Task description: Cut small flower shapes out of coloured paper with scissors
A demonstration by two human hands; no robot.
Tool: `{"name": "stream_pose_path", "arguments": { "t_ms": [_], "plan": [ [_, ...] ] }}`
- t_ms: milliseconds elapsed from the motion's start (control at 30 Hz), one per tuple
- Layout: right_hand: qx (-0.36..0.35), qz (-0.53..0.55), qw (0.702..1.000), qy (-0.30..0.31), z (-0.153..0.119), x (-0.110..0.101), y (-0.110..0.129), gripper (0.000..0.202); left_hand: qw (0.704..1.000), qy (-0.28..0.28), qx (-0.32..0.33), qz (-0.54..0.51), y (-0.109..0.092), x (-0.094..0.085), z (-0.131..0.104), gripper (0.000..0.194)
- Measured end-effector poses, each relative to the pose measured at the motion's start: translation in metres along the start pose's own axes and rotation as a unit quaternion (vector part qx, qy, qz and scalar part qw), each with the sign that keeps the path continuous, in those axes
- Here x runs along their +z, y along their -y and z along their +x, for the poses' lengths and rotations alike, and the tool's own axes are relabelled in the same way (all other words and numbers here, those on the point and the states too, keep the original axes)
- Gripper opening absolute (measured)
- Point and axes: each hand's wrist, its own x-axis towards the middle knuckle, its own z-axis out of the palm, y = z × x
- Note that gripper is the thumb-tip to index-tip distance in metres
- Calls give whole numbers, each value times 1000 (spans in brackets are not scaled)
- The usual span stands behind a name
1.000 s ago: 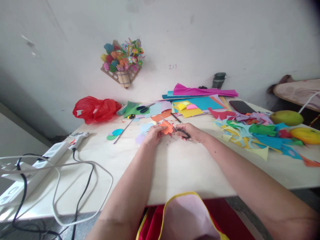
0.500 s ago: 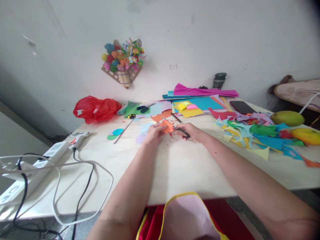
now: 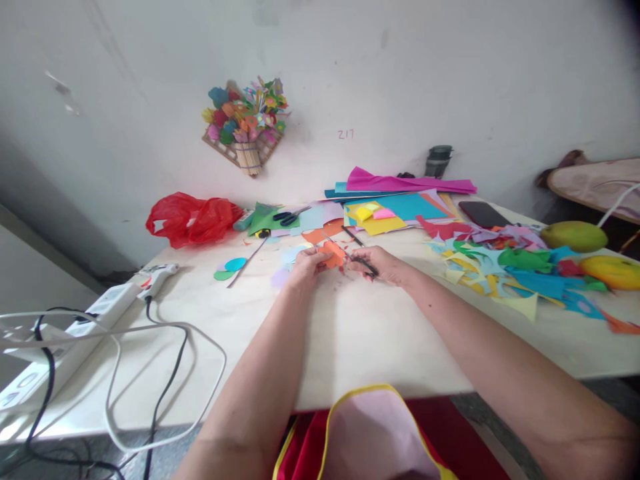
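Pinched in my left hand (image 3: pixel 309 264) is an orange paper flower (image 3: pixel 333 255) with a scalloped edge. My right hand (image 3: pixel 376 262) is closed around the dark handles of a pair of scissors (image 3: pixel 367 267), whose blades point left to the flower's right edge. Whether the blades are cutting into the paper I cannot tell. Tiny red-brown snippets lie on the table beneath the flower. Behind my hands are an orange paper sheet (image 3: pixel 323 231) and a dark pen (image 3: pixel 353 235). Light blue and lilac paper pieces (image 3: pixel 281 277) lie beside my left hand.
Paper scraps (image 3: pixel 520 267) heap at the right, with two mangoes (image 3: pixel 575 237) and a phone (image 3: pixel 484 215). Coloured sheets (image 3: pixel 400 208) lie at the back. Left are a red plastic bag (image 3: pixel 193 219), second scissors (image 3: pixel 287 218), a glue gun (image 3: pixel 159 279) and a power strip (image 3: pixel 70 340) with loose cables.
The orange flower has shifted and tilted very slightly between my hands. Both hands keep their grips, and the rest of the table looks the same.
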Motion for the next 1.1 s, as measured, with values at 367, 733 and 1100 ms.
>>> {"name": "stream_pose_path", "arguments": {
  "t_ms": [367,733,1100],
  "plan": [
    [-4,-8,1000,0,3,-2,-5,23,1000,5,-13,8,-3,-3,0,29],
    [12,-6,1000,-6,0,-1,0,20,1000,6,-3,22,-1,-6,2,30],
    [16,-11,1000,-16,0,-1,2,18,999,15,8,46,0,-11,4,27]
  ]
}}
